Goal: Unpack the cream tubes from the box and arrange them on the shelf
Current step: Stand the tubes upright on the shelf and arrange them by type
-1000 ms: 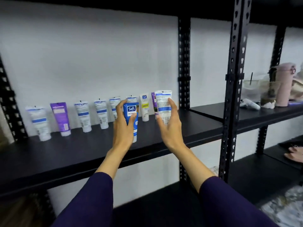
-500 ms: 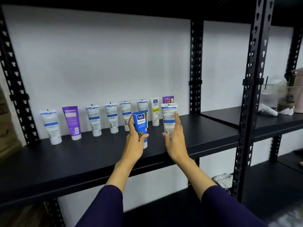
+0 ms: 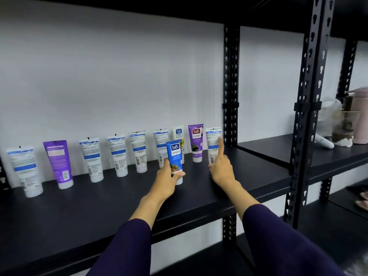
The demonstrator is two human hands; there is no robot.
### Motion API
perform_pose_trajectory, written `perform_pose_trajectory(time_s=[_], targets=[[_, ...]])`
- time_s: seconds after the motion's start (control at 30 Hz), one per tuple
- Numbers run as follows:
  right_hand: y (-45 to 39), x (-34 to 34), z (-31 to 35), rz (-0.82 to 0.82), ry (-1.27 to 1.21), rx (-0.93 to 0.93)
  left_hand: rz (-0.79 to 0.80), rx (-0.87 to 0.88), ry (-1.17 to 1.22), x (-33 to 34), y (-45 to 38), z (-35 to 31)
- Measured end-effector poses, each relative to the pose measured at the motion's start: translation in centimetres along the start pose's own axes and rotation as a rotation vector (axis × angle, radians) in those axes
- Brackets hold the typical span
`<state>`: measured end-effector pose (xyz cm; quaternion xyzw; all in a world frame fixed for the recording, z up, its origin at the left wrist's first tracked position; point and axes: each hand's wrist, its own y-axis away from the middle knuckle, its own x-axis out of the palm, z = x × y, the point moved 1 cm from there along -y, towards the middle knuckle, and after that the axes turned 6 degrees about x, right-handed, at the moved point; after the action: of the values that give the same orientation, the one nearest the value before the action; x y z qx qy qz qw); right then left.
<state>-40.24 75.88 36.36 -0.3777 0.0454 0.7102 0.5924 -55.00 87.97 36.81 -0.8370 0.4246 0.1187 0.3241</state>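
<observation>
A row of several cream tubes, white ones and two purple, stands cap-down along the back of the black shelf. My left hand grips the lower part of a blue tube, which stands upright on the shelf just in front of the row. At the row's right end, a white tube stands beside a purple tube. My right hand has its index finger stretched up against the white tube's right side, and its thumb is near the tube's base.
A black perforated post rises just right of the white tube, and a front post stands further right. The neighbouring shelf holds a pink flask, a clear container and a white object. A lower shelf runs beneath.
Both tubes have come down onto the shelf. The white tube has moved to the right end of the row, and my right hand's grip has loosened to a finger touch.
</observation>
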Motion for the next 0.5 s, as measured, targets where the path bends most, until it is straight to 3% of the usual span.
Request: perform_pose_trajectory(time_s=[0.5], targets=[[-8.3,3.8,-1.5,0.039,0.015,0.039,0.120,-0.003,0.020,0.9,-3.2,3.0]])
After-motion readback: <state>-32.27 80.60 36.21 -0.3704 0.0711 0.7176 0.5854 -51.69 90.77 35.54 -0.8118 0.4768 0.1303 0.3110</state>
